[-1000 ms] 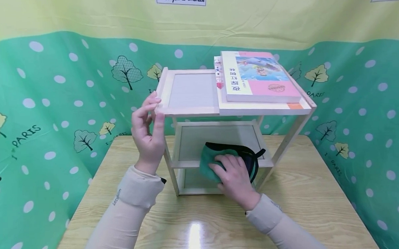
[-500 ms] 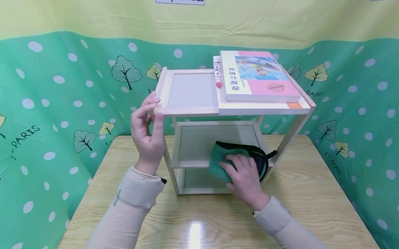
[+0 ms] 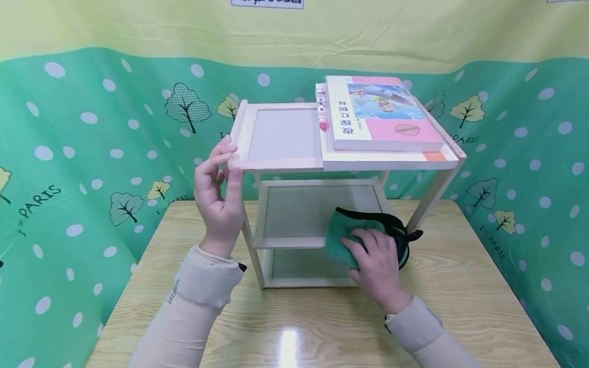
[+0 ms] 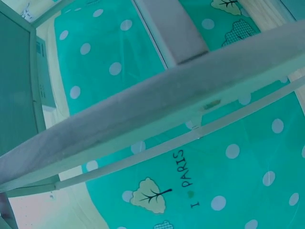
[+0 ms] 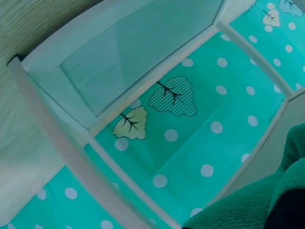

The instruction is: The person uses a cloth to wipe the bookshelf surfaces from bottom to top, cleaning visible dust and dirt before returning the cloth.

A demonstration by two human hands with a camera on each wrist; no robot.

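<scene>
A small white three-tier shelf rack (image 3: pixel 280 165) stands on the table. My left hand (image 3: pixel 218 205) holds its top front left corner, the thumb at the front edge and the fingers at the side. My right hand (image 3: pixel 375 265) grips a green cloth (image 3: pixel 336 238) with black edging and a loop, at the right part of the middle tier's front rail. The cloth overlaps that rail and the front right post. In the right wrist view, fuzzy green cloth (image 5: pixel 248 202) fills the lower right corner. The left wrist view shows a rack bar (image 4: pixel 119 112) close up, without the hand.
A pink-and-white book (image 3: pixel 386 107) lies over a larger book (image 3: pixel 383 163) on the right half of the top tier. The wood-grain table (image 3: pixel 231 338) extends around the rack. A green dotted curtain (image 3: pixel 104 174) hangs behind and at both sides.
My right hand has slid the green cloth to the right along the middle tier's front, to the front right post. My left hand and the books have stayed in place.
</scene>
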